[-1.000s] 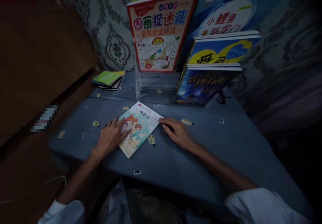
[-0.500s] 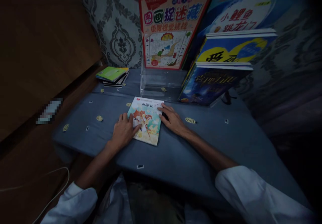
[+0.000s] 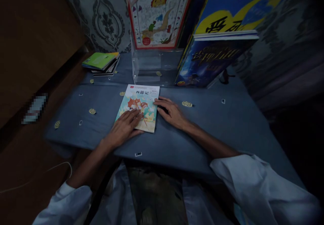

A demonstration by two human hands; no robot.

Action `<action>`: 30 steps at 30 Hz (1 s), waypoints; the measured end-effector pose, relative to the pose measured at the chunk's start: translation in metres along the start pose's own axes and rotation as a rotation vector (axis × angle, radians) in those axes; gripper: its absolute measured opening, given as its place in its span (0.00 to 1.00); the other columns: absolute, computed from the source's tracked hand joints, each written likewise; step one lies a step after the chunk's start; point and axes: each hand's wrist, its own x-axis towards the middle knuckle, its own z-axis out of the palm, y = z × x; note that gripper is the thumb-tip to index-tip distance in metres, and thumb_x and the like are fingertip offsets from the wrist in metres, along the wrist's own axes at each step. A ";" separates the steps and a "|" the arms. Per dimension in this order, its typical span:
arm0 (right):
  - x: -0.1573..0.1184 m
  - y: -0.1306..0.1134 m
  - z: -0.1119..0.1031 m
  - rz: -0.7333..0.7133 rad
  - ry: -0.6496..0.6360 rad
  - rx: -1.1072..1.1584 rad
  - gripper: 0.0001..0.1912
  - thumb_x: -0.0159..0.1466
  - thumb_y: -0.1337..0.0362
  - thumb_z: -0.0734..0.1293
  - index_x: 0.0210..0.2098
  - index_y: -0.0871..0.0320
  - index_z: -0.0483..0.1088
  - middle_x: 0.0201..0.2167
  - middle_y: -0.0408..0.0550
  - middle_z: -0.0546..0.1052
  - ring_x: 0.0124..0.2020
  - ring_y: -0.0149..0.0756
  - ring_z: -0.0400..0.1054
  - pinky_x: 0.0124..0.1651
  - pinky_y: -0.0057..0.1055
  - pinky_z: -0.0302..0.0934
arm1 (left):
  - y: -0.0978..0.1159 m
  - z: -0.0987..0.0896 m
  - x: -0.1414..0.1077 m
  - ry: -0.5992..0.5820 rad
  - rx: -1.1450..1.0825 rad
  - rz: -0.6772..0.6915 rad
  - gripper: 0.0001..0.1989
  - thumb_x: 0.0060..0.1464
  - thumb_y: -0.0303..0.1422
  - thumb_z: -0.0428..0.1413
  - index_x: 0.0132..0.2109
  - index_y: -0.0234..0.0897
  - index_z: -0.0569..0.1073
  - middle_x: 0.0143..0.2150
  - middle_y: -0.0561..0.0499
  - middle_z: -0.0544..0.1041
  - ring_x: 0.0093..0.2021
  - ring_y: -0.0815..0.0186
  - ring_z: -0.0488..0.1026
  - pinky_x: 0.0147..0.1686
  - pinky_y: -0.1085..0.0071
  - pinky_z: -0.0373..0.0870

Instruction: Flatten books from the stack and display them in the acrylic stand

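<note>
A small illustrated book [image 3: 150, 112] lies closed on the cloth-covered table, its white top strip bearing dark characters. My left hand [image 3: 125, 125] rests flat over the lower left of its cover, fingers stretched out and the thumb near the bottom edge. At the book's right edge is my right hand [image 3: 172, 113], fingers loosely bent and thumb apart, the fingertips touching the cover's border. Neither hand is closed around the book.
Behind the book stands a clear plastic rack [image 3: 146, 63]. It holds a red-bordered picture book [image 3: 158, 19], a blue and yellow book [image 3: 243, 9] and a dark blue book [image 3: 212, 59]. A small stack of books [image 3: 101, 61] lies at the table's back left.
My left hand has flattened, its fingers now reaching further across the cover. My right hand stays at the right edge. The view has tilted downward, so the rack's books sit higher.
</note>
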 end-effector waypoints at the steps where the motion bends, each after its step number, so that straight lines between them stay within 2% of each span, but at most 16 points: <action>1: -0.003 -0.004 0.000 -0.005 -0.006 0.021 0.17 0.70 0.62 0.62 0.54 0.51 0.76 0.56 0.52 0.78 0.66 0.50 0.63 0.64 0.59 0.60 | 0.000 0.001 0.001 0.009 0.009 0.012 0.29 0.64 0.45 0.57 0.67 0.38 0.63 0.67 0.37 0.69 0.69 0.52 0.64 0.67 0.50 0.63; 7: -0.017 -0.022 -0.001 0.049 0.000 0.114 0.16 0.71 0.61 0.62 0.53 0.51 0.77 0.56 0.53 0.77 0.62 0.49 0.67 0.63 0.55 0.63 | -0.003 0.004 0.001 0.042 0.010 0.024 0.22 0.67 0.39 0.54 0.65 0.39 0.68 0.65 0.42 0.73 0.69 0.55 0.65 0.67 0.51 0.63; 11: -0.018 -0.023 0.000 0.067 0.010 0.150 0.15 0.71 0.57 0.63 0.52 0.52 0.77 0.56 0.55 0.77 0.60 0.50 0.69 0.62 0.54 0.63 | -0.001 0.004 0.001 0.062 -0.003 0.005 0.19 0.69 0.36 0.52 0.63 0.40 0.71 0.63 0.43 0.75 0.68 0.56 0.66 0.66 0.52 0.64; 18: -0.018 -0.023 -0.001 0.040 -0.022 0.127 0.18 0.72 0.53 0.63 0.55 0.53 0.75 0.57 0.57 0.75 0.61 0.50 0.67 0.62 0.55 0.63 | 0.002 0.005 0.003 0.082 -0.028 -0.019 0.18 0.69 0.34 0.49 0.62 0.40 0.72 0.63 0.45 0.75 0.68 0.56 0.66 0.66 0.51 0.64; 26: -0.017 -0.024 0.001 0.016 -0.038 0.052 0.20 0.70 0.52 0.65 0.58 0.52 0.73 0.56 0.55 0.76 0.62 0.52 0.66 0.62 0.56 0.62 | 0.003 0.004 0.001 0.047 -0.034 -0.030 0.20 0.70 0.38 0.48 0.64 0.39 0.70 0.65 0.45 0.73 0.69 0.55 0.64 0.68 0.50 0.61; 30: -0.017 -0.022 0.003 -0.037 -0.078 -0.034 0.24 0.68 0.48 0.67 0.59 0.52 0.71 0.57 0.55 0.76 0.64 0.54 0.64 0.63 0.59 0.59 | 0.005 0.004 -0.001 0.053 -0.028 -0.014 0.23 0.69 0.41 0.50 0.65 0.38 0.68 0.66 0.44 0.72 0.70 0.54 0.62 0.69 0.51 0.60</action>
